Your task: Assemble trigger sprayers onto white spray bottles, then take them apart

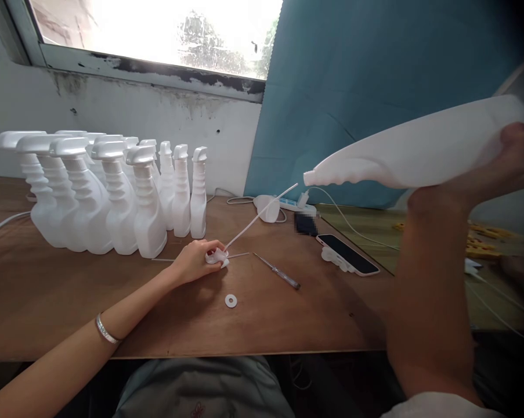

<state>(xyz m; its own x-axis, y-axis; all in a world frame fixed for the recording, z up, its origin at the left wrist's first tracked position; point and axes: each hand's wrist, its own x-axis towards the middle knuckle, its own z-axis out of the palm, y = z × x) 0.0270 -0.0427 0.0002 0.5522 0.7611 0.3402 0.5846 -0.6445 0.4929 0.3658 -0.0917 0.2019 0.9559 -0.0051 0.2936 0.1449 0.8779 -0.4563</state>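
My left hand is closed on a white spray trigger head just above the table. Its thin dip tube slants up to the right. High on the right, my right hand grips a white plastic bottle, tipped nearly level. The bottle's open neck points left, a small gap from the tube's tip. Below my left hand lies a flat white washer. Beside it to the right rests a screwdriver with a clear handle. Another thin white tube lies by the trigger head.
Several white spray bottles with heads on stand in rows at the left. A phone lies at the right, near a power strip with cables. A blue curtain hangs behind. The wooden table's front edge is close to my lap.
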